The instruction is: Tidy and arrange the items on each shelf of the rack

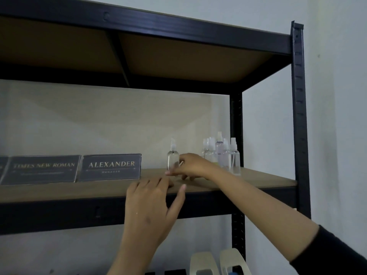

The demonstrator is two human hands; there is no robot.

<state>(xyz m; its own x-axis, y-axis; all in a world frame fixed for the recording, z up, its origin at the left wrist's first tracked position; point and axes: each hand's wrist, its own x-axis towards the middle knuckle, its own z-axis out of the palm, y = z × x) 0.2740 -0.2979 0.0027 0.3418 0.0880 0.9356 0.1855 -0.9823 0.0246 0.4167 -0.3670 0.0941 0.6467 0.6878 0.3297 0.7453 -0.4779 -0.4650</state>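
From the head camera, a black metal rack with brown board shelves [258,182] is standing against a pale wall, seen from slightly below the middle shelf. On that shelf, a single clear plastic spray bottle with a white pump top [172,156] is standing upright, apart from a cluster of similar clear spray bottles [222,153] crowding together near the rack's right rear post; whether any of them are holding liquid cannot be told, though one in the cluster is looking faintly violet. The right hand [191,165], reaching in from a black sleeve [333,253], is sitting at the base of the single bottle with its fingers curled toward it; motion blur is hiding whether the fingers are actually gripping the bottle or only touching it. The left hand [153,199] is resting flat on the shelf's front edge, fingers straight and spread, holding nothing, just below and to the left of the single bottle. Left of the bottle, a dark rectangular nameplate reading ALEXANDER MANAGER [110,167] is leaning upright beside a second dark nameplate reading TIMES NEW ROMAN [42,169]. On the shelf below, two pale tape dispensers [216,262] are showing at the bottom edge.
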